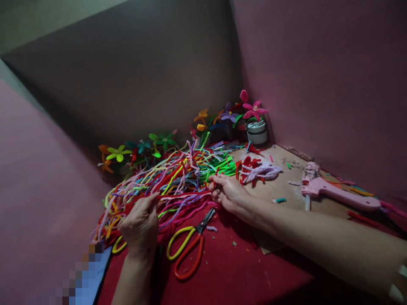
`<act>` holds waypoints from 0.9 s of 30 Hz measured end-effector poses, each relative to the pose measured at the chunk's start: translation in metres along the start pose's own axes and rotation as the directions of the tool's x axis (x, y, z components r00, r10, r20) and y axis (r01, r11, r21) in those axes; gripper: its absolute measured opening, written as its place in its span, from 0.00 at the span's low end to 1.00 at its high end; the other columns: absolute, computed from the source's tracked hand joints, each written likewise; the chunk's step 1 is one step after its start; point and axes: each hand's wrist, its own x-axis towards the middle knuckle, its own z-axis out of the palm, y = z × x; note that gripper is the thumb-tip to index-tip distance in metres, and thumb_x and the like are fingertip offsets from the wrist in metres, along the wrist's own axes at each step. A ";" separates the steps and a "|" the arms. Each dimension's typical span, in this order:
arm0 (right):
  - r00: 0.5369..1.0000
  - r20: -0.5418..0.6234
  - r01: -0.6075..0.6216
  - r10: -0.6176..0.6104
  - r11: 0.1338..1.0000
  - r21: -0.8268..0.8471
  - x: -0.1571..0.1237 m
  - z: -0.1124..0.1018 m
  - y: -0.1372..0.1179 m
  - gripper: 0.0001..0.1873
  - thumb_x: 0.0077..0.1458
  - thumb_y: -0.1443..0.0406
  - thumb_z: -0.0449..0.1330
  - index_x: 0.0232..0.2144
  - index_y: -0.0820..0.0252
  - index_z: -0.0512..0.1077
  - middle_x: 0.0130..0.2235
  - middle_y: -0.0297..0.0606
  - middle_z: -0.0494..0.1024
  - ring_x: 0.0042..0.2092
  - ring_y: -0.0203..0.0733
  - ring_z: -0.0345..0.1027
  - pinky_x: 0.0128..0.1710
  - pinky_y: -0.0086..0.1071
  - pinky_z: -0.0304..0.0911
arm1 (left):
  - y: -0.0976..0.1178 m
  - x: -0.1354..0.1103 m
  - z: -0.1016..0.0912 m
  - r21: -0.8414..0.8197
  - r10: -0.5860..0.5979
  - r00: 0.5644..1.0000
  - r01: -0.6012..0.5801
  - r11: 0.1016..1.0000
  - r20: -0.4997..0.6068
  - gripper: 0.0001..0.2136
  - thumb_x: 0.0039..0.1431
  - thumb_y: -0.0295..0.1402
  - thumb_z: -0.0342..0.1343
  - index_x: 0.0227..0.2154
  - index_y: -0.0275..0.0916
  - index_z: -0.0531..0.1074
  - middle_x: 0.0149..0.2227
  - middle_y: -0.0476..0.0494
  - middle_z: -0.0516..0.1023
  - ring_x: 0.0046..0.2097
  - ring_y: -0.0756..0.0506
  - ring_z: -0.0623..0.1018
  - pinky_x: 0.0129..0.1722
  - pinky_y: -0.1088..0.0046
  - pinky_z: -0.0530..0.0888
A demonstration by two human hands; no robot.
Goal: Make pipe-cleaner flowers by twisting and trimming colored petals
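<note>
A red pipe cleaner (184, 195) is stretched nearly level between my two hands. My left hand (140, 224) is closed on its left end, and my right hand (230, 195) pinches it at the right, with a short red tip showing above the fingers. Behind and under it spreads a big heap of many-coloured pipe cleaners (171, 169). Scissors (190, 245) with one yellow and one red handle loop lie below the pipe cleaner, blades pointing toward my right hand. Just beyond my right hand is a bundle of lilac and red pieces (260, 171).
A pink glue gun (337, 192) rests on a brown board (295, 161) at the right. Pipe-cleaner flowers (254, 110) stand along the back wall beside a small grey-white container (257, 133). A bluish flat screen or panel (92, 275) lies lower left on the red cloth (235, 275).
</note>
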 end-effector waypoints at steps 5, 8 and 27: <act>0.999 -0.034 0.002 -0.003 1.000 -0.028 0.000 0.001 0.000 0.04 0.56 0.71 0.47 0.30 0.63 0.61 0.16 0.31 0.68 0.13 0.28 0.56 0.12 0.21 0.44 | -0.004 0.001 -0.003 0.064 -0.031 0.999 0.031 0.997 0.009 0.11 0.56 0.36 0.48 0.37 0.43 0.73 0.38 0.47 0.76 0.36 0.47 0.75 0.32 0.74 0.67; 0.998 -0.065 0.006 -0.008 0.999 -0.040 0.000 0.000 -0.002 0.04 0.55 0.71 0.47 0.30 0.63 0.61 0.15 0.30 0.67 0.13 0.29 0.55 0.13 0.21 0.44 | -0.008 0.002 -0.003 -0.022 0.006 0.999 -0.006 1.000 0.038 0.10 0.55 0.37 0.50 0.35 0.43 0.74 0.35 0.47 0.75 0.36 0.48 0.74 0.33 0.74 0.67; 0.994 -0.111 0.000 -0.007 0.998 -0.068 -0.001 0.002 -0.007 0.06 0.57 0.72 0.45 0.30 0.62 0.59 0.16 0.30 0.67 0.14 0.28 0.55 0.15 0.22 0.47 | -0.003 0.017 -0.014 -0.532 -0.547 0.682 0.727 0.435 0.485 0.12 0.36 0.35 0.62 0.27 0.36 0.75 0.22 0.52 0.75 0.25 0.53 0.72 0.24 0.81 0.68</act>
